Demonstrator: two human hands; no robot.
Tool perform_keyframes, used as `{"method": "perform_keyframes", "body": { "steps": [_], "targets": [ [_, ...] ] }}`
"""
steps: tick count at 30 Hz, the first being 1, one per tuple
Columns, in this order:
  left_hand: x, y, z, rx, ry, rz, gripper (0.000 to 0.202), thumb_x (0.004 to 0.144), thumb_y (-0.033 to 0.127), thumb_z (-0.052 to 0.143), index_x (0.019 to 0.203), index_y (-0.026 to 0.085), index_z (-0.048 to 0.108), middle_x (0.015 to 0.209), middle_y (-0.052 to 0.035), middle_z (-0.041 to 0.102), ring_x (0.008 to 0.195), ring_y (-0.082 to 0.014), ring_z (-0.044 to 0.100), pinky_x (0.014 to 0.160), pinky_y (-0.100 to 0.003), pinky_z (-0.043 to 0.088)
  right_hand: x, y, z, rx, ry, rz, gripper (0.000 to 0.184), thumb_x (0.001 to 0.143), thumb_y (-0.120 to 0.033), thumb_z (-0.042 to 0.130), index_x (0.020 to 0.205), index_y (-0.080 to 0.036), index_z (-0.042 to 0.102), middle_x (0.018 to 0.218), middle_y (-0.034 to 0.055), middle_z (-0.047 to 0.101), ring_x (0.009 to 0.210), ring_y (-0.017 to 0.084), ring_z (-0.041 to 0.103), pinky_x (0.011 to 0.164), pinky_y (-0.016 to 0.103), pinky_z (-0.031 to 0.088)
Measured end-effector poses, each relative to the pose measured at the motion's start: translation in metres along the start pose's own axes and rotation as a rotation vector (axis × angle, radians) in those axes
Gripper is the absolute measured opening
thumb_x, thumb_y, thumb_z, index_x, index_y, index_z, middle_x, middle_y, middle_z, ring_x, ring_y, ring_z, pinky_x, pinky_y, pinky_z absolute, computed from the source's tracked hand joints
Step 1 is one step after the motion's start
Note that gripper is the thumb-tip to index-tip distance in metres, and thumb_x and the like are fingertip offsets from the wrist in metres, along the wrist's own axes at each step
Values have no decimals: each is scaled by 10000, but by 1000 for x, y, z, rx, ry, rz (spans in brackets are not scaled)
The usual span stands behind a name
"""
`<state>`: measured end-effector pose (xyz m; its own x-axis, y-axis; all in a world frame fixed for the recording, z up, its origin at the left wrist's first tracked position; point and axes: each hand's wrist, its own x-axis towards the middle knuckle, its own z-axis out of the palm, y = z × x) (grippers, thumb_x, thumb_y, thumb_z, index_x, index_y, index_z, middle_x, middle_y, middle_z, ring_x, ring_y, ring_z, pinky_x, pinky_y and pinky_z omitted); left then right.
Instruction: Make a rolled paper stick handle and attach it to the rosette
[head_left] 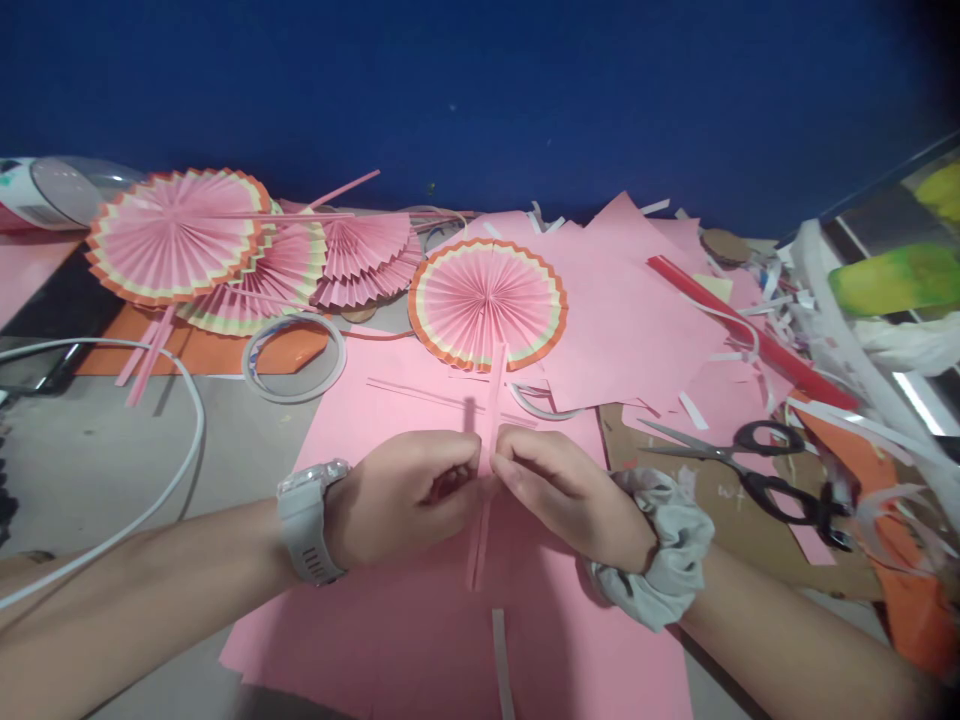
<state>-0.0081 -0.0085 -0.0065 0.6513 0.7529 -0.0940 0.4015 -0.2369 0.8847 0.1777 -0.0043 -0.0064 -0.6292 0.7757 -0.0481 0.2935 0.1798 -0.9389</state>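
Observation:
Between my two hands is a narrow folded strip of pink paper, held upright over the pink sheets. My left hand, with a watch on its wrist, pinches the strip from the left. From the right, my right hand pinches it too, a grey scrunchie round that wrist. Just beyond the strip's top lies a round pleated paper fan, pink with a pale yellow and orange rim. Whether strip and fan are joined I cannot tell. Nearest me, a thin white strip rests on the pink paper.
More pleated fans are stacked at the back left, near a roll of tape. Black-handled scissors lie on cardboard at the right, among paper scraps and a red strip. A white cable loops over the left side.

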Motion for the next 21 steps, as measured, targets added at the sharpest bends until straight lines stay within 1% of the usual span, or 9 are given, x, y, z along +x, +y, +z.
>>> {"method": "perform_keyframes", "body": {
  "steps": [4,6,9,12,14,15,17,19,21],
  "targets": [
    [0,2,-2,-28,-29,-1,172,813,137,455,647,159,417,610,48,367,564,-81,318,521,-212,276,0,0,-1,-7,-33,35,258,907,-190,368,649,-192,377,604,-42,365,544,88,326,495,215,288],
    [0,3,-4,-105,-66,19,165,821,150,447,658,161,417,614,49,352,562,-80,307,514,-204,284,-1,-1,-2,42,-66,10,284,923,-238,349,650,-186,403,624,-29,400,569,94,359,529,219,323],
    [-1,6,-6,-199,-158,62,120,808,130,437,692,161,442,614,47,350,555,-79,311,507,-198,298,-2,-2,-3,135,-78,-9,290,928,-341,379,735,-169,510,668,-7,472,616,108,430,587,233,371],
    [-1,8,-7,-143,-170,59,123,718,69,482,660,165,430,571,64,317,519,-69,281,474,-194,271,-2,-2,-2,134,-51,24,240,896,-345,480,776,-162,579,663,-5,493,635,115,472,599,235,388],
    [0,9,-7,-106,-154,31,137,702,64,495,643,166,424,561,68,311,511,-66,275,467,-190,264,-1,-1,-1,132,-44,27,246,899,-320,486,748,-163,598,662,-2,506,668,123,508,635,237,410],
    [1,9,-7,-105,-150,16,131,727,82,494,644,163,434,563,65,332,515,-66,295,473,-188,275,-1,0,-1,143,-39,22,257,905,-312,478,736,-163,602,671,2,521,684,124,526,652,236,422],
    [2,9,-6,-140,-155,-4,152,821,155,465,670,152,484,582,45,429,537,-73,382,506,-186,327,-1,1,0,177,-23,27,269,913,-304,463,734,-163,607,705,10,558,696,120,554,659,227,441],
    [3,9,-6,-225,-190,-23,254,903,240,402,702,144,524,609,14,541,544,-80,477,544,-188,390,-1,1,-1,211,-5,47,283,925,-304,435,745,-163,602,728,17,581,700,119,573,655,223,457],
    [3,9,-5,-304,-232,-57,338,942,300,342,713,142,533,586,-2,583,493,-78,517,537,-189,428,-1,1,-1,220,5,50,278,928,-316,422,757,-165,581,715,14,570,689,120,567,642,225,460]
  ]
}}
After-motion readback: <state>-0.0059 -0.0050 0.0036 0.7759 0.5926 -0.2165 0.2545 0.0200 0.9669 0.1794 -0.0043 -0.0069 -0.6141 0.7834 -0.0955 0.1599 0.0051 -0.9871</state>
